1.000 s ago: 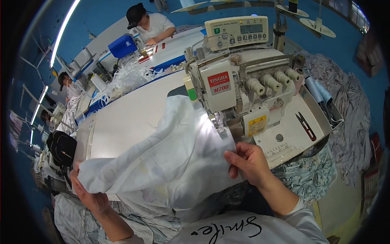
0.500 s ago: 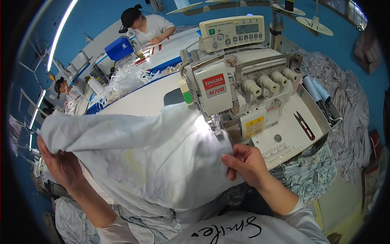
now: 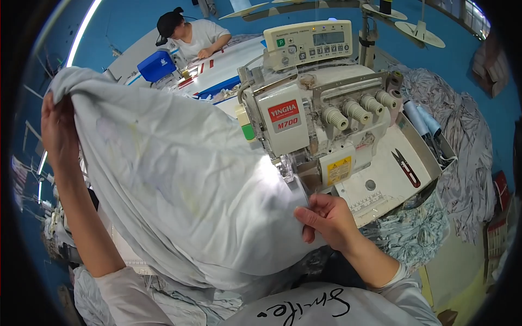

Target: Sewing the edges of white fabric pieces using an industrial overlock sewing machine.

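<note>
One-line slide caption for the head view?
Left hand lifts white fabric high while right hand pinches its edge at the overlock sewing machine.

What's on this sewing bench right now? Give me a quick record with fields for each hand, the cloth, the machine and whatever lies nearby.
left hand: raised high, gripping one end of the cloth
right hand: pinching the cloth's edge beside the machine's needle area
cloth: large pale grey fabric sheet, stretched between both hands
machine: cream industrial overlock sewing machine with a control panel on top
nearby: small black and red thread snips on the machine's table
background: a person in a black cap at another table
</note>
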`<state>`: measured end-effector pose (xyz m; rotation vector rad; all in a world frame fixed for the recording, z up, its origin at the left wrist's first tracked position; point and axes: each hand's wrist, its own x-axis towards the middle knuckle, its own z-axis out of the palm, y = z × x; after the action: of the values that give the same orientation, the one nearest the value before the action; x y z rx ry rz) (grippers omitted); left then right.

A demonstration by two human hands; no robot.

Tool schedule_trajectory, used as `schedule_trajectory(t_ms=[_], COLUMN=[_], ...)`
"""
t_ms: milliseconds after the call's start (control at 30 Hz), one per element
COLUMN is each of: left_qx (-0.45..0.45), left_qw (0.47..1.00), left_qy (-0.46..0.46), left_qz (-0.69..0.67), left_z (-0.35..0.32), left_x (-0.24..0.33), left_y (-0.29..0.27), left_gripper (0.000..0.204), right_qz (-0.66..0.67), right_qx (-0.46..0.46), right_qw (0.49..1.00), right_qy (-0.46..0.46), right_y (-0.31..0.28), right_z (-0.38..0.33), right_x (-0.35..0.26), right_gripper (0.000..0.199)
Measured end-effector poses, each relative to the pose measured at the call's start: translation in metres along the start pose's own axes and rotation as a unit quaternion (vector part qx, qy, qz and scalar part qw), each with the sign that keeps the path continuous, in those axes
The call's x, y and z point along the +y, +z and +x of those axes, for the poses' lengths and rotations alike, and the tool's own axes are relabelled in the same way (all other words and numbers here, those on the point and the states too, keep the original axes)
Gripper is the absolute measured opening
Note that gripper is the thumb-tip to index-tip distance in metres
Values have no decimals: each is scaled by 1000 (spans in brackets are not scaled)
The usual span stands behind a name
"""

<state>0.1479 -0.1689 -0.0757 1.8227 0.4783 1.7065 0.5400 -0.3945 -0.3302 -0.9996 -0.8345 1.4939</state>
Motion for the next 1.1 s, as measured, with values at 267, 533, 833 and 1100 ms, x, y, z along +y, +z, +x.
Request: schedule_trajectory(t_ms=[267, 533, 833, 1100], left_qx=[-306, 59, 58, -102], left_qw=[803, 813, 846, 815], left_qy=[-193, -41, 2, -228], left_qz=[473, 578, 530, 523], left_z=[-261, -285, -170, -342], left_x=[-25, -50, -43, -47], left_y=[101, 81, 85, 77], left_gripper=[83, 8, 18, 29], right_qz=[-25, -32, -25, -27], right_qx=[5, 8, 10, 3], right_qw=[1000, 999, 999, 999], right_qy=[-12, -17, -33, -37], right_y=[-8, 0, -1, 1], right_z=[2, 1, 0, -1], right_x=[4, 4, 12, 10], right_gripper=[28, 23, 23, 19])
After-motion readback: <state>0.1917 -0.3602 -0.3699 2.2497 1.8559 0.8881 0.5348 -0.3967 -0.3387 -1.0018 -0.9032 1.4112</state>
